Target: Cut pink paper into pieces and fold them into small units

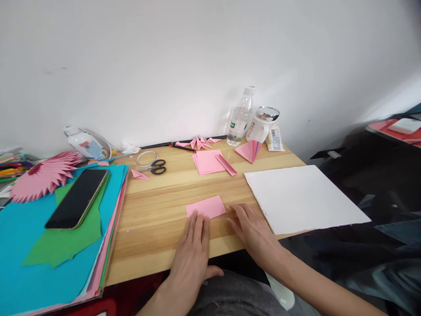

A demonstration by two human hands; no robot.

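A small pink paper rectangle [206, 206] lies on the wooden table [154, 219] near its front edge. My left hand [192, 245] lies flat with fingers stretched out, the fingertips resting on the paper's near edge. My right hand [252, 229] is also flat and open on the table, its fingertips just right of the paper. Neither hand holds anything.
A stack of pink squares [210, 161], folded pink pieces [199, 142], a pink fan [249, 150], scissors [154, 167], a bottle [240, 117] and a cup [261, 123] stand behind. A white board [304, 197] lies right; a phone [78, 197] on coloured sheets [26, 237] lies left.
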